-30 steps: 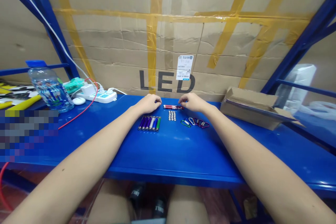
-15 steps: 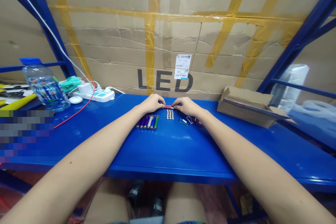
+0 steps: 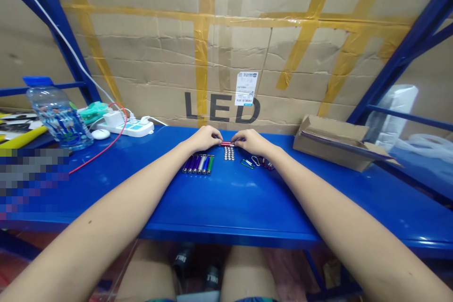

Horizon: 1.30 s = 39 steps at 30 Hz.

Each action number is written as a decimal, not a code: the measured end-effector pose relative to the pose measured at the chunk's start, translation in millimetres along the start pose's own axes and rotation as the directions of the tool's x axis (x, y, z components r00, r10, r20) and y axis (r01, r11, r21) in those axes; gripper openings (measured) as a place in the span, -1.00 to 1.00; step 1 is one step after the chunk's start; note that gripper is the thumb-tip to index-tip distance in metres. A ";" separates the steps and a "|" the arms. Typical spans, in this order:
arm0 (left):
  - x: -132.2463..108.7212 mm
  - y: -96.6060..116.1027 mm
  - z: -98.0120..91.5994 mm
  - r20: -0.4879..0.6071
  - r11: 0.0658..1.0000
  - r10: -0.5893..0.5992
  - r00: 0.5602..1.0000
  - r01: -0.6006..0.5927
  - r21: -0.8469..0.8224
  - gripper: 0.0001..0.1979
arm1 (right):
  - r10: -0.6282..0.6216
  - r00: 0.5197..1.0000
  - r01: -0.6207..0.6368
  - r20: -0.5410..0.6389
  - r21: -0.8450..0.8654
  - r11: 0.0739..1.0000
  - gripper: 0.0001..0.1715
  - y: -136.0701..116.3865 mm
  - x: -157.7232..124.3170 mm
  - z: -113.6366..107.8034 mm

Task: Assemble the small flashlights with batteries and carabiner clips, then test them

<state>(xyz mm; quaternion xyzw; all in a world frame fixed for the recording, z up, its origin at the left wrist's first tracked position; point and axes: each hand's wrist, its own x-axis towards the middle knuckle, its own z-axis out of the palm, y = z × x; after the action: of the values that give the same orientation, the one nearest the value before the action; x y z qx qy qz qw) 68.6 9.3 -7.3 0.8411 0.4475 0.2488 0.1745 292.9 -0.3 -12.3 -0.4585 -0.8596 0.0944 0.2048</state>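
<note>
Cardboard box [image 3: 329, 150] at right; right wrist [image 3: 272, 152] possibly hiding some carabiners [image 3: 255, 162].

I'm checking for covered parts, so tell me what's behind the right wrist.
Darker clips poke out from behind the right wrist, beside a silvery one and a green one. The rest is covered, so I can't count them.

A person's bare left arm [image 3: 116, 205] and right arm [image 3: 336, 200] stretch from the near left and near right corners, converging toward the far middle. The left hand [image 3: 207, 138] and right hand [image 3: 249, 141] face each other, a small gap between them, fingers curled and fingertips pointing inward. At the near edge, two bare legs [image 3: 247, 271] sit slightly apart.
</note>
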 end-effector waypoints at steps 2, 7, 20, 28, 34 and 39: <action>0.5 -0.7 -0.4 -0.009 1.000 0.002 1.000 -0.002 0.003 -0.83 | -0.020 1.000 0.020 -0.016 -0.015 1.000 -0.73 0.2 -0.1 -0.4; -0.3 -6.4 -2.9 -0.051 1.000 0.014 0.999 -0.014 0.000 -0.84 | -0.097 0.992 0.091 -0.084 -0.067 0.994 -0.72 -13.7 -1.1 -5.1; -9.9 -20.6 -17.2 -0.058 1.000 0.003 0.998 -0.002 0.007 -0.84 | -0.343 0.939 0.342 0.027 -0.205 0.917 -0.79 -99.8 -22.7 7.1; -9.3 -21.9 -15.4 -0.071 0.999 -0.014 0.997 0.017 0.039 -0.81 | -0.418 0.903 0.426 0.103 -0.077 0.901 -0.72 -88.3 -18.0 14.7; -10.3 -18.5 -15.8 -0.065 0.999 -0.017 0.998 0.019 0.029 -0.82 | -0.418 0.897 0.426 0.145 -0.033 0.904 -0.64 -87.2 -18.7 7.2; -11.9 -16.1 -15.6 -0.057 0.999 -0.038 0.998 0.037 -0.003 -0.84 | -0.373 0.906 0.378 0.200 0.015 0.926 -0.63 -85.1 -19.0 -0.6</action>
<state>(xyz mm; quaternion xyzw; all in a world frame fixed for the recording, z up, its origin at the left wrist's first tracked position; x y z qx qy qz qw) 43.2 9.1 -6.0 0.8249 0.4676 0.2699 0.1674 238.8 -63.8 12.9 -0.2753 -0.9489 0.0883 0.1268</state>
